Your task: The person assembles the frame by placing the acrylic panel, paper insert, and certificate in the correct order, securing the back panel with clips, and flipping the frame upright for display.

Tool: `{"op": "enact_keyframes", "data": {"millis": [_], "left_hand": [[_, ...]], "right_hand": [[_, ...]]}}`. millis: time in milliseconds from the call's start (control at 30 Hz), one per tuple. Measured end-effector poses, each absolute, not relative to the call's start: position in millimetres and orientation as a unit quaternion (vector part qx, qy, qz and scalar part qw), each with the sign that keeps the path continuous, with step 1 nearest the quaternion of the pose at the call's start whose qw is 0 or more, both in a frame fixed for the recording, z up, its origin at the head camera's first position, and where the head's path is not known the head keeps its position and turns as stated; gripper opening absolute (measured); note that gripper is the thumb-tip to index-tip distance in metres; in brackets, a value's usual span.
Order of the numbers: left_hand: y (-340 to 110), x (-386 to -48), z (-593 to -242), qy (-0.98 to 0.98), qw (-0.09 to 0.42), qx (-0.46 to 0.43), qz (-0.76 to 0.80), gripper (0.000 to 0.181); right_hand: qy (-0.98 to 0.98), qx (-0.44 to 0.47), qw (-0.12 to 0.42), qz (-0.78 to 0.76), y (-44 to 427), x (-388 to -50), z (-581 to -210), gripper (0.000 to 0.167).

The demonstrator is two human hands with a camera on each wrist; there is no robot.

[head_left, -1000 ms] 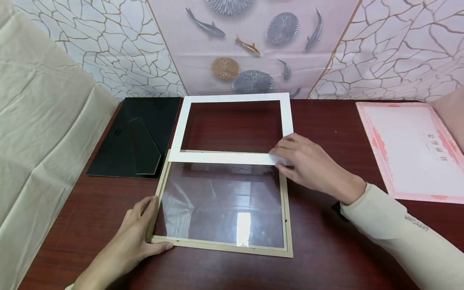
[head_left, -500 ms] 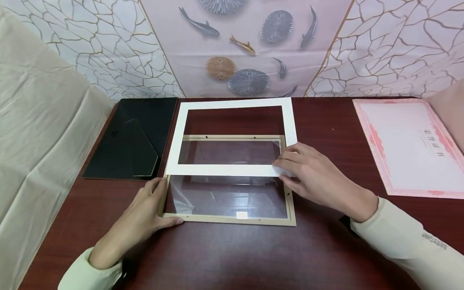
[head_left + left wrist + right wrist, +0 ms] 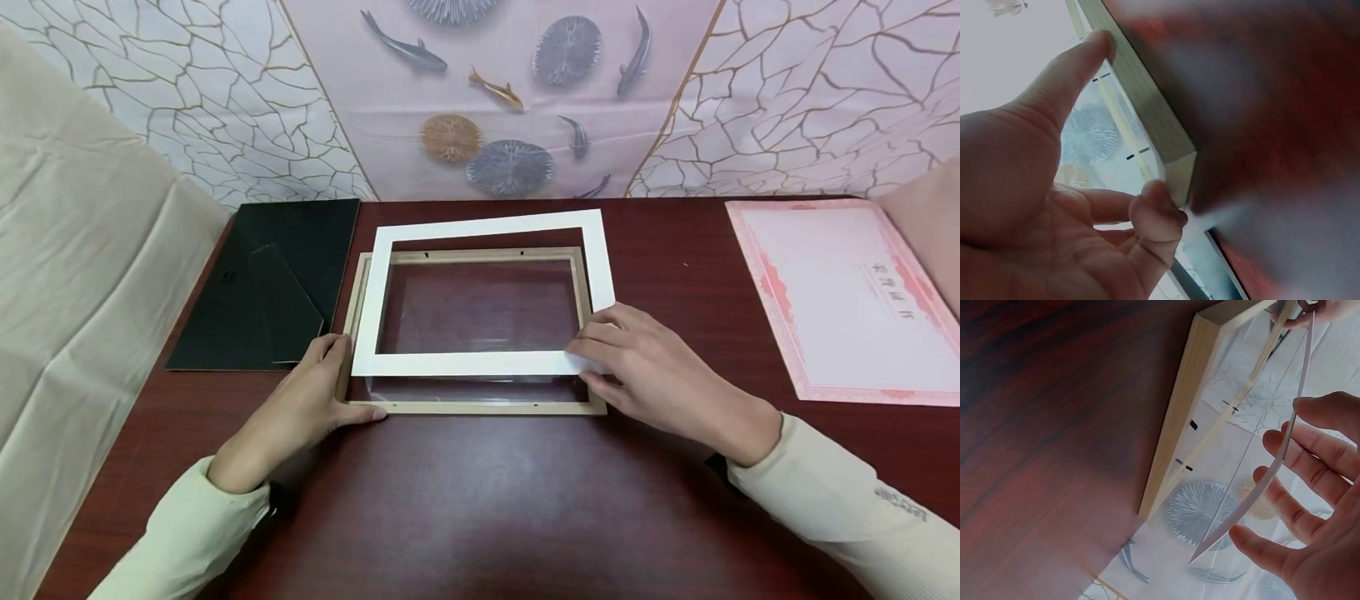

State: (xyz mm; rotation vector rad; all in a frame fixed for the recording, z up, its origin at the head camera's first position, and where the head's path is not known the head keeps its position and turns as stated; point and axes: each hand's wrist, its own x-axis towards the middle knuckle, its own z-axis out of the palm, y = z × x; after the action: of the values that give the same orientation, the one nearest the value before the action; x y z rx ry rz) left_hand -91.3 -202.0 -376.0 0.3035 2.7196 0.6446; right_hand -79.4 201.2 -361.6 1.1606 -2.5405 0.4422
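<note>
A light wooden frame (image 3: 480,408) with a clear pane lies on the dark red table. Over it is a white rectangular mat (image 3: 465,364), slightly askew, its near edge short of the frame's near side. My left hand (image 3: 300,408) grips the frame's near left corner, thumb along the near side; the left wrist view shows thumb and fingers on the wooden edge (image 3: 1147,100). My right hand (image 3: 656,371) pinches the mat's near right corner. In the right wrist view the mat (image 3: 1260,487) is held between thumb and fingers, bowed and raised off the frame (image 3: 1185,400).
A black backing board (image 3: 217,308) with a stand flap lies at the left, close by the frame. At the right is a pink-bordered white sheet (image 3: 847,308). Patterned cloth (image 3: 510,108) hangs behind the table, and a beige cloth (image 3: 90,275) covers the left side.
The wooden frame has slid away from the body with my left hand, and now lies mostly beneath the mat. The mat and my right hand have come slightly nearer the body.
</note>
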Motion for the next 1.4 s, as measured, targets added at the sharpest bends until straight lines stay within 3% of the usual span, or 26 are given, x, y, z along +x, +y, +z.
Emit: {"op": "enact_keyframes", "data": {"millis": [233, 600, 1167, 1400], "left_hand": [[-197, -93, -374, 0.956, 0.178, 0.094, 0.215, 0.109], [-188, -105, -378, 0.957, 0.141, 0.121, 0.224, 0.089], [-184, -119, -377, 0.958, 0.145, 0.121, 0.214, 0.094], [-183, -122, -378, 0.959, 0.149, 0.123, 0.207, 0.097]], "right_hand": [[-0.887, 0.409, 0.152, 0.155, 200, -80, -367, 0.033], [-0.884, 0.415, 0.15, 0.153, 197, -85, -374, 0.03], [-0.896, 0.404, 0.113, 0.147, 189, -93, -383, 0.023], [-0.903, 0.39, 0.07, 0.163, 190, -94, -385, 0.023]]}}
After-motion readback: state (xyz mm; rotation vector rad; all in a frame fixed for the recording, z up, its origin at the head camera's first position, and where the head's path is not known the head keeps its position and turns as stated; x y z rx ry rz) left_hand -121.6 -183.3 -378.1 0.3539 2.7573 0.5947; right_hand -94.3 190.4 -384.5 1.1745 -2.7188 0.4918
